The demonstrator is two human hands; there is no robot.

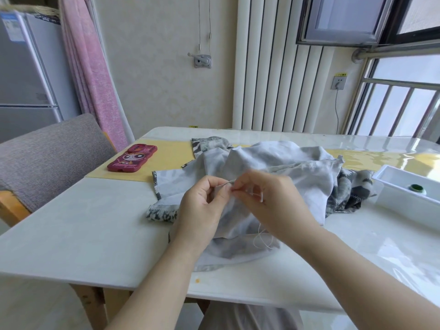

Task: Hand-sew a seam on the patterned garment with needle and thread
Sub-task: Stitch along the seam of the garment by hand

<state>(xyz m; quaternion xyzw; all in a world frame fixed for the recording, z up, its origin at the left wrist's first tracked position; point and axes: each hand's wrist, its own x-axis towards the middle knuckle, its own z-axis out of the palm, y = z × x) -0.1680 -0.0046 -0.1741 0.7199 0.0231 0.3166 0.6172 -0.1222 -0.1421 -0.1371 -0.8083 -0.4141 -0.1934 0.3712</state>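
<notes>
The grey patterned garment [297,172] lies bunched inside out on the white table [90,234]. My left hand [202,206] pinches a fold of its pale fabric at the seam edge. My right hand [269,201] meets it fingertip to fingertip and pinches what looks like the needle [229,182], a thin grey sliver between the fingers. White thread [260,239] loops loosely down from under my right hand onto the cloth.
A red phone case [132,158] lies on a yellow mat [166,160] at the far left. A white tray [409,189] holding a green spool stands at the right. A grey chair [47,153] stands beside the table's left edge.
</notes>
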